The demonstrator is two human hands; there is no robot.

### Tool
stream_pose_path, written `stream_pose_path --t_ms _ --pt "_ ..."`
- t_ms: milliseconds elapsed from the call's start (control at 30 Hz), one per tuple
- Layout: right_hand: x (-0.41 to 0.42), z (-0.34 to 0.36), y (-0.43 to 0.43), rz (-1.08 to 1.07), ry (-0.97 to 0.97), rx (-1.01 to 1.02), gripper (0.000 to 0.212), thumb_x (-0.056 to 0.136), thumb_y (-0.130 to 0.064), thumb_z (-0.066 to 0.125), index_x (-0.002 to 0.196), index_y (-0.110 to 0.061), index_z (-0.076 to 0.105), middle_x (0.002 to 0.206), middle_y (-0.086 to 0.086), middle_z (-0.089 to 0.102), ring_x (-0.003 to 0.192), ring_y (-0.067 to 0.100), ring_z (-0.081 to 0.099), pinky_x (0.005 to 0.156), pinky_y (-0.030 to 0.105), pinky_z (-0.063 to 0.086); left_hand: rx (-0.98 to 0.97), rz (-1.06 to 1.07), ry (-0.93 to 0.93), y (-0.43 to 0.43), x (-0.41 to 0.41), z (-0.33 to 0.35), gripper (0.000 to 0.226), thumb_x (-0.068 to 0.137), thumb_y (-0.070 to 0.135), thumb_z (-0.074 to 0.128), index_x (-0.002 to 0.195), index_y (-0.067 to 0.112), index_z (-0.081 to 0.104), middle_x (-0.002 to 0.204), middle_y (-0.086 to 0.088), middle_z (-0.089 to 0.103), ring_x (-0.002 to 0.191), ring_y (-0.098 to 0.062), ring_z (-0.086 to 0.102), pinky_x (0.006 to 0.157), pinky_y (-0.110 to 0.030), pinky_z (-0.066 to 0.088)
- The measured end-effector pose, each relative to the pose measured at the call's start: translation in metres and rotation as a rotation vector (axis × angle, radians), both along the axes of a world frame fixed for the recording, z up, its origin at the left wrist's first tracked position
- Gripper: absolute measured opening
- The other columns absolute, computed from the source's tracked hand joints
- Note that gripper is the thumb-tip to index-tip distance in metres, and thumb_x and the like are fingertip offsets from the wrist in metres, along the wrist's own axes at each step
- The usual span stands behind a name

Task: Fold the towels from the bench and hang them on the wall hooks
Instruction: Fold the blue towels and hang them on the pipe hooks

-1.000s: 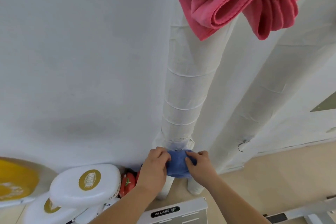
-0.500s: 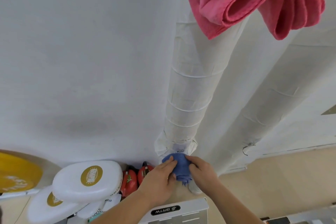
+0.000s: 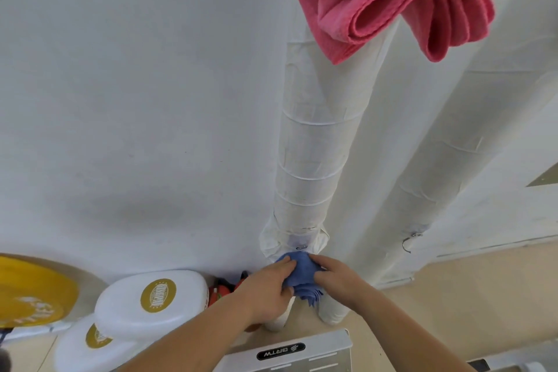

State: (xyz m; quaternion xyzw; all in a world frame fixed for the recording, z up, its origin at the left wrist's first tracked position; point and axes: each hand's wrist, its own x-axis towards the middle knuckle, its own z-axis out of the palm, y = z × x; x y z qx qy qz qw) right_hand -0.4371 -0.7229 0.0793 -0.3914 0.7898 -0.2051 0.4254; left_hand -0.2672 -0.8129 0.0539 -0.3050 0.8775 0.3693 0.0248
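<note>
A small blue towel [image 3: 299,271] is bunched between both of my hands, low in the view in front of a white wrapped pipe [image 3: 314,160]. My left hand [image 3: 265,290] grips its left side with fingers curled over the cloth. My right hand [image 3: 338,278] grips its right side. Frayed folds of the blue towel hang below my fingers. A folded pink towel [image 3: 392,0] hangs high on the wall at the upper right; its hook is hidden by the cloth.
A second white wrapped pipe [image 3: 447,160] slants at the right. White pads with gold logos [image 3: 151,302], a yellow disc [image 3: 30,293] and red objects [image 3: 220,293] lie along the wall at lower left. A white bench edge [image 3: 290,353] sits below my arms.
Both hands have kept hold of the blue towel and bunched it tighter, pushing it up toward the pipe's lower end. The camera has shifted slightly.
</note>
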Motion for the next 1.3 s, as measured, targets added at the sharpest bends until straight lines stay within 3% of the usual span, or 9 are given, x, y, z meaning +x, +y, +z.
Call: stream_pose_path --t_ms 100,167,367,533,733,900,1000,1167,1300 --pt "0.003 0.012 0.004 -0.039 0.097 -0.057 0.052 0.089 -0.006 0.051 0.140 -0.015 0.057 0.131 0.005 0.063 0.115 0.020 0.058 0.093 0.026 0.045 -0.078 0.025 0.011 -0.008 0.005 0.004 0.042 0.091 0.023 0.051 0.133 0.028 0.051 0.137 0.007 0.058 0.118 -0.014 0.057 0.104 -0.029 0.047" --pt "0.007 0.019 0.007 -0.022 0.135 -0.095 0.050 0.089 -0.005 0.051 0.138 -0.016 0.057 0.119 0.001 0.060 0.105 0.014 0.052 0.088 0.020 0.040 -0.098 0.032 0.012 -0.010 0.007 0.009 0.038 0.089 0.026 0.051 0.127 0.029 0.054 0.131 0.008 0.060 0.113 -0.013 0.059 0.099 -0.027 0.049" --pt "0.015 0.028 0.016 -0.034 0.215 -0.142 0.048 0.087 -0.004 0.051 0.132 -0.020 0.062 0.116 -0.001 0.062 0.109 0.019 0.059 0.087 0.020 0.043 -0.104 0.058 0.048 -0.007 0.023 0.022 0.049 0.090 0.027 0.056 0.139 0.027 0.051 0.138 0.008 0.057 0.122 -0.014 0.057 0.103 -0.021 0.044" --pt "0.029 0.038 0.032 -0.128 0.265 -0.230 0.041 0.095 -0.011 0.051 0.132 -0.023 0.063 0.117 -0.008 0.062 0.103 0.010 0.055 0.089 0.018 0.040 -0.094 0.119 0.077 -0.005 0.052 0.024 0.052 0.096 0.026 0.055 0.147 0.031 0.045 0.145 0.012 0.053 0.123 -0.009 0.056 0.105 -0.017 0.038" --pt "0.072 0.033 0.092 -0.404 0.178 -0.290 0.033 0.097 -0.020 0.053 0.126 -0.030 0.066 0.118 -0.020 0.066 0.108 -0.002 0.060 0.096 0.021 0.045 0.038 0.112 0.131 0.016 0.089 0.015 0.039 0.096 0.027 0.059 0.134 0.035 0.057 0.122 0.016 0.065 0.106 0.002 0.061 0.102 -0.020 0.047" --pt "0.143 0.027 0.158 -0.656 0.083 -0.216 0.028 0.098 -0.020 0.050 0.112 -0.039 0.066 0.096 -0.007 0.076 0.089 0.022 0.072 0.080 0.031 0.057 0.169 -0.065 0.124 0.049 0.116 0.015 0.035 0.095 0.021 0.061 0.128 0.034 0.062 0.116 0.018 0.067 0.101 0.008 0.063 0.098 -0.019 0.052" --pt "0.205 0.021 0.199 -0.822 0.034 -0.177 0.028 0.100 -0.019 0.048 0.115 -0.033 0.067 0.095 -0.008 0.076 0.092 0.032 0.072 0.082 0.040 0.059 0.219 -0.226 0.107 0.074 0.145 0.015 0.035 0.096 0.023 0.061 0.128 0.035 0.062 0.116 0.023 0.066 0.102 0.018 0.059 0.088 -0.003 0.046" --pt "0.327 0.017 0.275 -1.095 -0.019 -0.160 0.028 0.102 -0.019 0.049 0.121 -0.030 0.065 0.101 -0.007 0.075 0.092 0.015 0.073 0.076 0.023 0.059 0.294 -0.439 0.041 0.138 0.208 0.000 0.038 0.095 0.023 0.063 0.129 0.038 0.061 0.117 0.022 0.068 0.103 0.006 0.064 0.095 -0.017 0.052" --pt "0.423 0.027 0.352 -1.292 -0.035 -0.132 0.026 0.102 -0.022 0.052 0.122 -0.033 0.065 0.100 -0.009 0.076 0.089 0.000 0.072 0.079 0.022 0.060 0.331 -0.636 -0.038 0.208 0.257 -0.006 0.038 0.096 0.018 0.061 0.131 0.033 0.061 0.114 0.021 0.067 0.096 0.012 0.063 0.078 -0.002 0.046"
